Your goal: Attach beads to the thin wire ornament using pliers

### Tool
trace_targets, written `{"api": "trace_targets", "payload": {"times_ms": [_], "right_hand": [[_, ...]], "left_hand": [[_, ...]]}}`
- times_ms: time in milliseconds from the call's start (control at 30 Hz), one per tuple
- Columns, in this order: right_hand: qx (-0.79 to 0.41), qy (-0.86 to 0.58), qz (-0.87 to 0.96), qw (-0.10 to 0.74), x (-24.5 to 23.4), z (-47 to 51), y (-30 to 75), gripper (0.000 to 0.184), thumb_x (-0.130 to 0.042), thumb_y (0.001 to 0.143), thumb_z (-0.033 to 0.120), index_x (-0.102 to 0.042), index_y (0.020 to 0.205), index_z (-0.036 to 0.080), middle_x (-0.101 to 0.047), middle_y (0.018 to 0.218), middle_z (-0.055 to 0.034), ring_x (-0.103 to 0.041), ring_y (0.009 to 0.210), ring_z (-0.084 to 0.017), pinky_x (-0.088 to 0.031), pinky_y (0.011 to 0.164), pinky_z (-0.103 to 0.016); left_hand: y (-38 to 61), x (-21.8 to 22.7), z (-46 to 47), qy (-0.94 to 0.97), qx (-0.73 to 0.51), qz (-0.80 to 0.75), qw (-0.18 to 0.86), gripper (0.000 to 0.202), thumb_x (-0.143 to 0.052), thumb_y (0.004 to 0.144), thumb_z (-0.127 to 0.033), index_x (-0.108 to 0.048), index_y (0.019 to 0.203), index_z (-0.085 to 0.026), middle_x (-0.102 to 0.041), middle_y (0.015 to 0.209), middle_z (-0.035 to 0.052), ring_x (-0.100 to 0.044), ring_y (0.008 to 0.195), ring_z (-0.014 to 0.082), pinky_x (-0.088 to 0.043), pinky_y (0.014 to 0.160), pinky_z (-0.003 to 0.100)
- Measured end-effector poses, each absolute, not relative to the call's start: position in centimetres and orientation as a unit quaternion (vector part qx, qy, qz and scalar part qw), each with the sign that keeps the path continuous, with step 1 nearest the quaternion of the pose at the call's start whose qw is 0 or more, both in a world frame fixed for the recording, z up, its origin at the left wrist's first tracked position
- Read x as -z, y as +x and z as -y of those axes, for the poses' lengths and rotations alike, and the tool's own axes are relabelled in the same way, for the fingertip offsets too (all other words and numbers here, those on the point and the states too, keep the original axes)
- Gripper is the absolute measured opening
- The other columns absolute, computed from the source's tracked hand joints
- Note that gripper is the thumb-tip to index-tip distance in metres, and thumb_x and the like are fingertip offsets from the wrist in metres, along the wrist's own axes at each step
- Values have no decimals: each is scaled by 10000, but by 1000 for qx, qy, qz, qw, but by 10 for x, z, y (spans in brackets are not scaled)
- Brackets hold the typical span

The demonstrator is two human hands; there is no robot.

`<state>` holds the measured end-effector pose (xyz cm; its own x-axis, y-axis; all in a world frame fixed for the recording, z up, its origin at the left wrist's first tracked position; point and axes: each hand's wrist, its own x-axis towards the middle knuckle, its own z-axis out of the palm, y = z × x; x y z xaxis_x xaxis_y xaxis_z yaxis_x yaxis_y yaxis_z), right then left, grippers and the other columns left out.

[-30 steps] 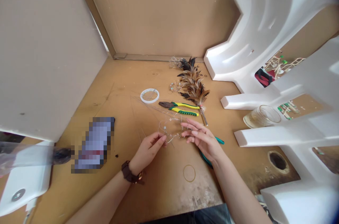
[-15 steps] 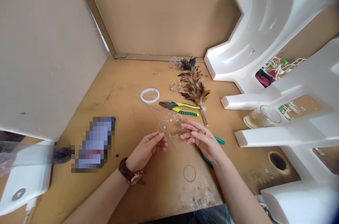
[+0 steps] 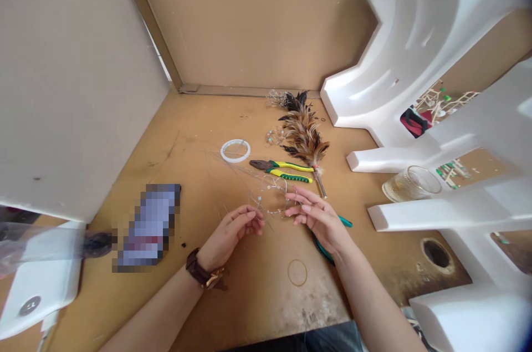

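Note:
A thin silvery wire with small beads (image 3: 269, 197) is looped above the brown table between my hands. My left hand (image 3: 231, 233), with a brown watch at the wrist, pinches the wire's near end with curled fingers. My right hand (image 3: 316, 217) holds the other side of the wire between thumb and fingertips, the other fingers stretched out. Just beyond lie yellow-and-green pliers (image 3: 282, 170), a bundle of brown feathers (image 3: 302, 133) and a white ring spool (image 3: 235, 150). A teal-handled tool (image 3: 344, 222) lies partly hidden under my right hand.
White foam packing pieces (image 3: 419, 64) fill the right side, with a glass cup (image 3: 411, 182) among them. A rubber band (image 3: 297, 272) lies near the table's front. A blurred-out flat object (image 3: 148, 225) sits at the left, below a large grey board (image 3: 66, 75).
My left hand has drawn slightly back toward me and its fingers have curled more. The wire loop has risen and shifted a little between the hands. My right hand has barely moved.

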<state>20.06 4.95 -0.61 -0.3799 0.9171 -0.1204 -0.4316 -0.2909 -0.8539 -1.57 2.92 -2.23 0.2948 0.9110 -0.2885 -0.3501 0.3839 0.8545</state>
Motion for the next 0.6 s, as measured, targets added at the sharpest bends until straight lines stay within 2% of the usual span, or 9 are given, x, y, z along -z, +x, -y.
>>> {"api": "trace_targets", "payload": {"times_ms": [233,400,600], "right_hand": [[-740,-315,378,458,6,-50,200,378,-606,757,222,-572,1134,233,-564,1195,-107,-633,855,-194,-490,631,-282],[-743,-307,397,442,5,-49,202,387,-579,771,214,-562,1156,251,-535,1242,-102,-644,848,-194,-492,626,-275],[-687,-345,459,446,6,-47,203,404,-555,778,183,-552,1168,288,-484,1307,-76,-655,812,-178,-492,616,-268]], "left_hand": [[-17,22,-30,345,-446,-405,720,225,-552,815,-342,-627,817,-130,-631,802,59,-577,676,128,-461,656,262],[-15,23,-28,343,-440,-406,724,264,-566,810,-330,-626,984,-141,-651,1004,114,-610,804,174,-476,706,291],[-14,25,-29,318,-459,-404,725,275,-581,800,-339,-643,968,-131,-680,934,109,-626,770,175,-481,694,292]]}}
